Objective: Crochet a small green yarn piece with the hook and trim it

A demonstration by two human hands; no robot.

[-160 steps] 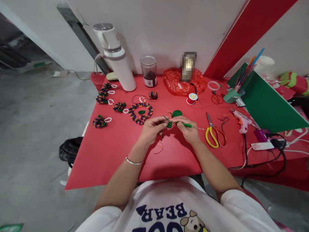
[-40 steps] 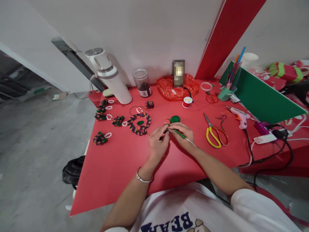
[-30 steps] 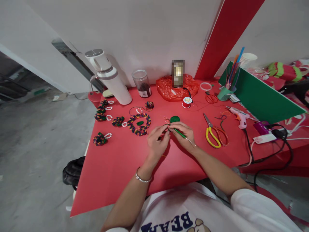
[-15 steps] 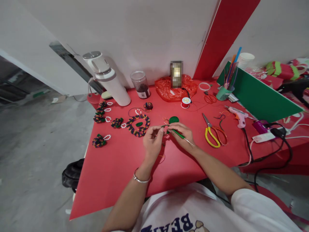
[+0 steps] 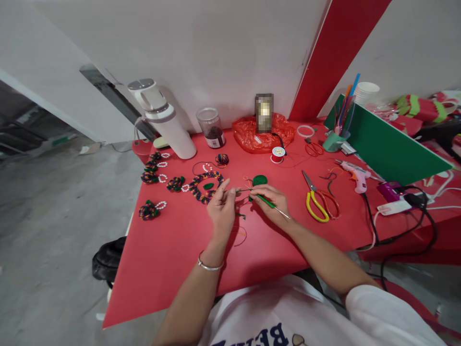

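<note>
My right hand (image 5: 272,205) is closed around a crochet hook (image 5: 267,201) with a green handle and a metal end that sticks out toward my wrist. My left hand (image 5: 221,207), a little to the left, pinches a dark green yarn strand (image 5: 244,191) between thumb and finger, with another finger raised. That strand spans the gap to the fingertips of my right hand. Just beyond the hands lies a green yarn ball (image 5: 260,180). On the table below the gap are a dark yarn scrap (image 5: 240,216) and a thin loose thread (image 5: 246,235).
To the left lie a multicoloured crocheted ring (image 5: 194,188) and several crocheted pieces with white bead loops (image 5: 148,211). Behind stand a white tumbler (image 5: 173,132), a jar (image 5: 211,129) and a thread spool (image 5: 277,154). Scissors (image 5: 317,204) and a pink glue gun (image 5: 356,174) lie right.
My left hand has drawn slightly left, away from my right, and one finger has lifted. The strand between the hands now stretches out longer. My right hand stays nearly in place.
</note>
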